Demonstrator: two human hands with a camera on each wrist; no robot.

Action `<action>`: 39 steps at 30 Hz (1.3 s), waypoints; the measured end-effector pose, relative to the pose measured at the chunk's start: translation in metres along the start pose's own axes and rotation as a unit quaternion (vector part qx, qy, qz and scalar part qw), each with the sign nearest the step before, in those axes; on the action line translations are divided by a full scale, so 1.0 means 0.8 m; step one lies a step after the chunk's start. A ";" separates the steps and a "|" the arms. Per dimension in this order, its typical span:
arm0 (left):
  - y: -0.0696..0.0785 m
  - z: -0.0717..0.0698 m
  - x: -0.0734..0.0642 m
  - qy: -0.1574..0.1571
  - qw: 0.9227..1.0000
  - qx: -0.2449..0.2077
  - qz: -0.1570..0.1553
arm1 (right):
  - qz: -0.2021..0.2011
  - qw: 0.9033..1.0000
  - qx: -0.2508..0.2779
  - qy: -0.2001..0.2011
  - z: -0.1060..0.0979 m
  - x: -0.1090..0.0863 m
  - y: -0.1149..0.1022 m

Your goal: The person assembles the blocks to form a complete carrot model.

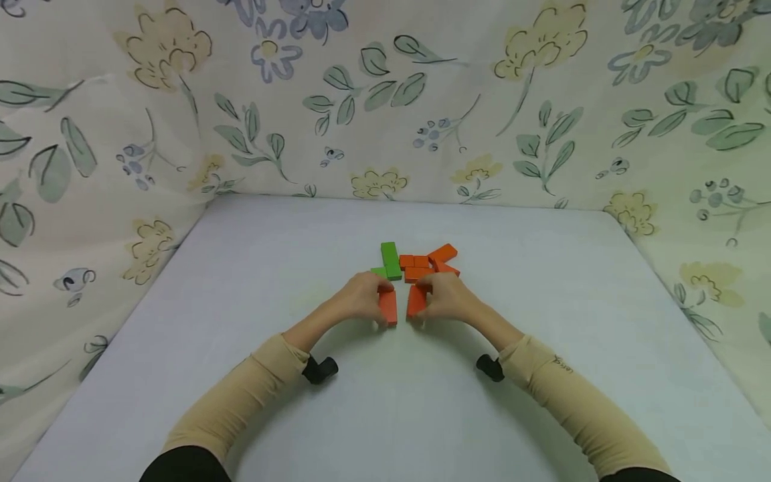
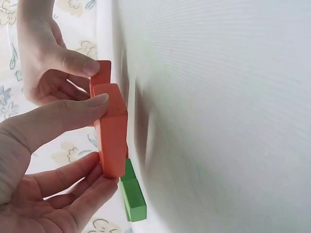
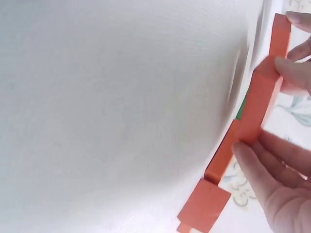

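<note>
My left hand (image 1: pixel 361 296) pinches a red-orange rectangular block (image 1: pixel 388 308) by its two ends, between thumb and fingers. Opposite it, my right hand (image 1: pixel 450 296) grips a similar red-orange block (image 1: pixel 414 302) the same way. The two blocks stand side by side with a narrow gap between them. In the left wrist view, the left block (image 2: pixel 114 136) appears to be held off the table, its shadow lying apart from it. Just beyond the hands lie green blocks (image 1: pixel 390 260) and several orange blocks (image 1: pixel 418 274); the left fingers partly hide one green block.
A white table (image 1: pixel 337 422) spreads out around the blocks. Floral cloth (image 1: pixel 385 107) hangs behind it and along both sides. Within the orange group, one block (image 1: pixel 443 253) lies slanted at the far right.
</note>
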State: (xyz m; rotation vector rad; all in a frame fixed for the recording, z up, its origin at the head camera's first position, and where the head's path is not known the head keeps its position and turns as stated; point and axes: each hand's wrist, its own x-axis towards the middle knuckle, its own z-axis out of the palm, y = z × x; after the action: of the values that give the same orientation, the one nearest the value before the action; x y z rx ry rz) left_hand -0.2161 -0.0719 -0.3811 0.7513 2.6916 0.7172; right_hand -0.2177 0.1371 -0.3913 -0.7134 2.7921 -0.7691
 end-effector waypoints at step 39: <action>-0.011 0.006 0.039 -0.038 0.998 -0.044 0.010 | 0.000 0.999 0.031 -0.031 -0.013 0.015 0.013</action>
State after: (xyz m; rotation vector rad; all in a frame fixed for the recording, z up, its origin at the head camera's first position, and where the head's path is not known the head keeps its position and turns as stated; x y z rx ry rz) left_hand -0.2439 -0.0599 -0.3935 0.7695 2.5691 0.7903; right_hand -0.2351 0.1437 -0.3885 -0.7127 2.7016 -0.8155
